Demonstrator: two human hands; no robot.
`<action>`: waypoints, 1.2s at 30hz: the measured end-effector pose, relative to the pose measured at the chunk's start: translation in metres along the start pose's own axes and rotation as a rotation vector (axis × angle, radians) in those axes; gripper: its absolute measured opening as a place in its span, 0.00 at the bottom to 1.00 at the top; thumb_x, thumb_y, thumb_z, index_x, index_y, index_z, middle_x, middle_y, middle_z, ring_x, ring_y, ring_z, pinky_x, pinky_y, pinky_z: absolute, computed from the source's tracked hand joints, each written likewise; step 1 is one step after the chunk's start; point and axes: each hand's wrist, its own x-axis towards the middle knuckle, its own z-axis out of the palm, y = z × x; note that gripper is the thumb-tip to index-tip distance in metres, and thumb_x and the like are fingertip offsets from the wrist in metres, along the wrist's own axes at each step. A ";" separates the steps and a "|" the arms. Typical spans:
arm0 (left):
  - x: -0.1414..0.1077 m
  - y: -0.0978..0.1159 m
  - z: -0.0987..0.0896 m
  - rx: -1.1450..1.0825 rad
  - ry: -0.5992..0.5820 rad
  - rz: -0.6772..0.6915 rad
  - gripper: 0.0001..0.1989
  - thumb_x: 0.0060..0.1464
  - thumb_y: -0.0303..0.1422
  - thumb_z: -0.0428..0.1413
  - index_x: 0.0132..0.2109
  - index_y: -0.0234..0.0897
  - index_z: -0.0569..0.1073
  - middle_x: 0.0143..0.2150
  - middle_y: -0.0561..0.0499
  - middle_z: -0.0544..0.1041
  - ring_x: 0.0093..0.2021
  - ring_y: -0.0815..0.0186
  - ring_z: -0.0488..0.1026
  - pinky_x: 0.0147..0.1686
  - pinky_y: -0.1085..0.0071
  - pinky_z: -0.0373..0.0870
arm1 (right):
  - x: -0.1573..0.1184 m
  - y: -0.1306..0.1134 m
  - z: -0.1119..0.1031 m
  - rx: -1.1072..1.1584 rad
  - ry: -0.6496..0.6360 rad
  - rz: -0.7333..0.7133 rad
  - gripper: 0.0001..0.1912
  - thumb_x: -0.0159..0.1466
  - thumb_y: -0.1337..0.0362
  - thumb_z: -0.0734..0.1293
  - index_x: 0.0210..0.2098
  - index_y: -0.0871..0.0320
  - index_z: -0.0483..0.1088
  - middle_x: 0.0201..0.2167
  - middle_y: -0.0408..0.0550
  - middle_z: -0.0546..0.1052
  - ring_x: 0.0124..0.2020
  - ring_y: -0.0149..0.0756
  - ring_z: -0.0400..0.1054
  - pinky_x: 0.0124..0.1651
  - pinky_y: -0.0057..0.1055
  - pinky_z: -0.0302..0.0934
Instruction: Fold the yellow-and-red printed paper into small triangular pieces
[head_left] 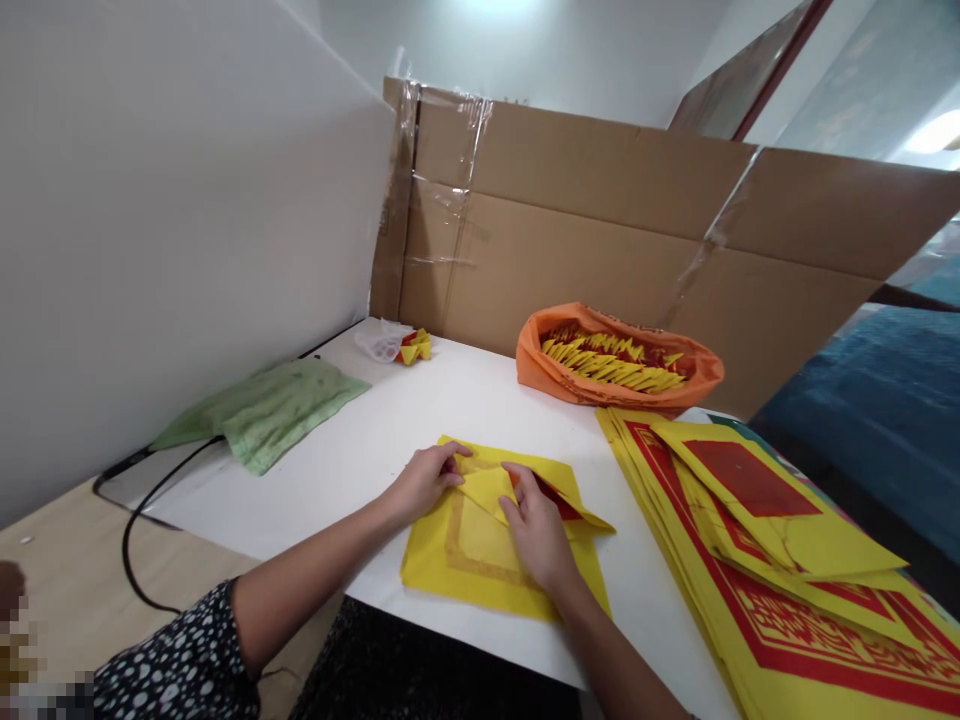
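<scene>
Folded yellow joss paper (486, 491), held two-handed.
Left fingers (450, 453) pinch one end; right fingers (526, 485) grip its middle, apparently keeping it taut between them.

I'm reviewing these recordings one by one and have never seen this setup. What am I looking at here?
There is no machine: a person works with two bare hands. The single picture comes from a camera worn on their head, looking forward and down.

The left hand and right hand are both on a partly folded yellow paper with red showing inside; how firmly they pinch it is hard to tell. Beneath it lies a flat yellow sheet.

On the white surface are also a green cloth at the picture's left, an orange bag of folded pieces farther back, and a stack of yellow-and-red papers at right.
</scene>
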 end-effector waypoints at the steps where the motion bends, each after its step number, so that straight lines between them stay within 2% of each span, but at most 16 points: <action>1: 0.001 0.001 -0.001 0.055 0.001 -0.007 0.17 0.51 0.26 0.54 0.49 0.38 0.72 0.33 0.52 0.75 0.37 0.62 0.72 0.40 0.67 0.66 | 0.000 0.000 -0.001 0.004 -0.018 0.002 0.23 0.63 0.63 0.58 0.57 0.56 0.65 0.28 0.42 0.72 0.28 0.37 0.67 0.35 0.32 0.62; 3: 0.003 0.004 -0.001 0.179 -0.004 -0.008 0.19 0.51 0.24 0.52 0.51 0.39 0.70 0.33 0.52 0.76 0.40 0.59 0.72 0.43 0.64 0.64 | 0.000 -0.002 -0.002 0.009 -0.057 -0.002 0.21 0.64 0.64 0.57 0.55 0.56 0.68 0.29 0.44 0.75 0.29 0.37 0.69 0.36 0.32 0.63; 6: 0.005 0.006 0.003 0.320 -0.046 0.022 0.24 0.50 0.21 0.49 0.55 0.38 0.65 0.33 0.51 0.77 0.43 0.55 0.71 0.45 0.60 0.61 | 0.000 -0.004 -0.002 -0.039 -0.076 -0.011 0.19 0.64 0.65 0.57 0.49 0.57 0.73 0.38 0.49 0.79 0.38 0.41 0.73 0.43 0.34 0.65; 9: 0.004 0.008 0.007 0.428 -0.070 0.073 0.26 0.47 0.20 0.48 0.56 0.37 0.61 0.34 0.48 0.78 0.43 0.53 0.70 0.42 0.61 0.60 | 0.000 -0.005 0.000 -0.113 -0.078 0.005 0.18 0.65 0.67 0.55 0.48 0.57 0.73 0.45 0.50 0.79 0.46 0.42 0.73 0.50 0.36 0.64; 13: 0.000 0.014 0.010 0.554 -0.066 0.091 0.25 0.47 0.19 0.47 0.54 0.36 0.61 0.39 0.44 0.77 0.42 0.53 0.68 0.39 0.62 0.60 | -0.001 -0.005 0.001 -0.178 -0.075 -0.002 0.18 0.66 0.68 0.55 0.48 0.57 0.72 0.47 0.50 0.79 0.48 0.42 0.73 0.51 0.36 0.63; 18: -0.003 0.019 0.010 0.596 -0.086 0.066 0.24 0.48 0.17 0.47 0.53 0.34 0.60 0.44 0.40 0.75 0.44 0.51 0.68 0.40 0.61 0.60 | -0.001 -0.004 0.001 -0.214 -0.067 -0.018 0.18 0.67 0.69 0.55 0.48 0.56 0.73 0.47 0.49 0.79 0.48 0.41 0.73 0.51 0.35 0.63; 28: 0.000 0.020 0.011 0.557 -0.083 0.082 0.24 0.49 0.17 0.48 0.54 0.34 0.62 0.39 0.43 0.75 0.43 0.53 0.69 0.42 0.60 0.63 | 0.000 -0.008 0.002 -0.264 -0.078 0.021 0.18 0.67 0.71 0.55 0.49 0.57 0.73 0.46 0.50 0.79 0.48 0.41 0.73 0.51 0.34 0.63; 30: 0.001 0.021 0.013 0.573 -0.058 0.098 0.19 0.54 0.19 0.50 0.54 0.33 0.64 0.39 0.44 0.75 0.42 0.56 0.70 0.42 0.60 0.66 | 0.000 -0.009 0.002 -0.271 -0.083 0.031 0.18 0.67 0.71 0.55 0.49 0.58 0.73 0.46 0.50 0.79 0.48 0.41 0.72 0.51 0.34 0.62; 32: 0.000 0.022 0.012 0.589 0.002 0.099 0.14 0.60 0.27 0.52 0.54 0.33 0.66 0.42 0.45 0.74 0.42 0.59 0.72 0.43 0.60 0.69 | 0.000 -0.008 0.002 -0.282 -0.085 0.033 0.19 0.67 0.71 0.55 0.49 0.58 0.73 0.46 0.50 0.79 0.48 0.41 0.72 0.51 0.33 0.62; 34: -0.003 0.021 0.008 0.606 0.067 0.080 0.16 0.62 0.35 0.54 0.54 0.33 0.68 0.49 0.45 0.72 0.45 0.60 0.73 0.45 0.58 0.72 | -0.001 -0.004 0.004 -0.302 -0.086 0.020 0.18 0.67 0.71 0.55 0.49 0.56 0.72 0.44 0.49 0.79 0.47 0.41 0.73 0.49 0.32 0.62; 36: -0.010 0.021 0.000 0.628 0.112 0.055 0.17 0.63 0.38 0.54 0.55 0.35 0.69 0.54 0.44 0.71 0.49 0.59 0.72 0.47 0.57 0.72 | -0.002 0.002 0.005 -0.318 -0.058 -0.008 0.17 0.68 0.69 0.56 0.49 0.55 0.73 0.43 0.49 0.78 0.43 0.41 0.73 0.45 0.33 0.64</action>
